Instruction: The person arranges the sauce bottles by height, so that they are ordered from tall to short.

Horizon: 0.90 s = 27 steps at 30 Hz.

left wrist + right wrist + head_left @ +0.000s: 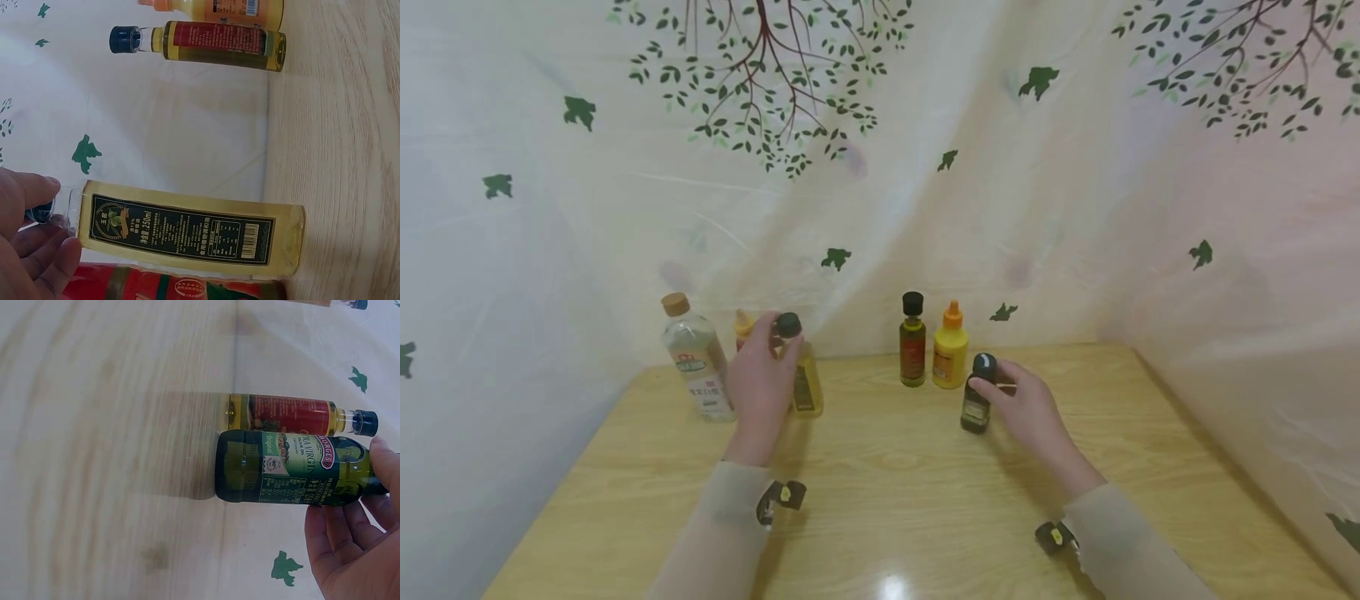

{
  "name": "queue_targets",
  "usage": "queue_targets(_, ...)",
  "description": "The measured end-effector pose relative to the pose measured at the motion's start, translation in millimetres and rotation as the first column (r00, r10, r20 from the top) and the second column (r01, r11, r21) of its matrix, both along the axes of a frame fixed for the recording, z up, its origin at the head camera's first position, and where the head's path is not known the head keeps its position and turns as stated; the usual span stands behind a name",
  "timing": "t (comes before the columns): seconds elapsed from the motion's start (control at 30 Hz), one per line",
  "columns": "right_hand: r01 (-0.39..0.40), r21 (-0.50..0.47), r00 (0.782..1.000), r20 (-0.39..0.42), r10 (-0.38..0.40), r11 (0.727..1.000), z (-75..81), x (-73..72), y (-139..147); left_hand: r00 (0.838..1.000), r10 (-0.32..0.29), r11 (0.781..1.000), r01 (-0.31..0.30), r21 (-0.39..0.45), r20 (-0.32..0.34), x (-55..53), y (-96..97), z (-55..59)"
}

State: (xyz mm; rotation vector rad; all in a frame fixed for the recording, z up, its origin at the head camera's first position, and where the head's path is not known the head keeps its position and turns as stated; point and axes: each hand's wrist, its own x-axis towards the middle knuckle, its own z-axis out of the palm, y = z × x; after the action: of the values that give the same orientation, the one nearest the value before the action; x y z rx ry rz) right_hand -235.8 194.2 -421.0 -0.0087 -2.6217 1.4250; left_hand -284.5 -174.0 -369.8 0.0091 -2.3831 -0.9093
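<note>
My left hand (pixel 760 387) pinches the neck of a slim bottle of pale yellow oil (pixel 187 231) with a black label and dark cap; thumb and fingers close round it just below the cap. On the right, my right hand (pixel 1030 412) grips a dark green olive oil bottle (pixel 294 469) near its neck. That bottle leans slightly in the head view, and whether its base touches the table I cannot tell. Behind it stand a red-labelled oil bottle (pixel 913 350) with a black cap and a yellow squeeze bottle (pixel 951 357) with an orange nozzle.
Left of my left hand stands a large clear bottle (pixel 703 379) with a brown cap. A squeeze bottle (pixel 744 323) with a pale orange tip is partly hidden behind that hand. The wooden table (pixel 880 483) meets a hanging white cloth (pixel 880 208) with leaf prints.
</note>
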Motion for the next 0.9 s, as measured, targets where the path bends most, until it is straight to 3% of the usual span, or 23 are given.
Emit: queue_targets(0.9,-0.035,0.010,0.999,-0.023,0.035,0.999,-0.1,5.4,8,0.999,0.037,0.999,-0.037,-0.016,-0.034,13.2,5.2,-2.2)
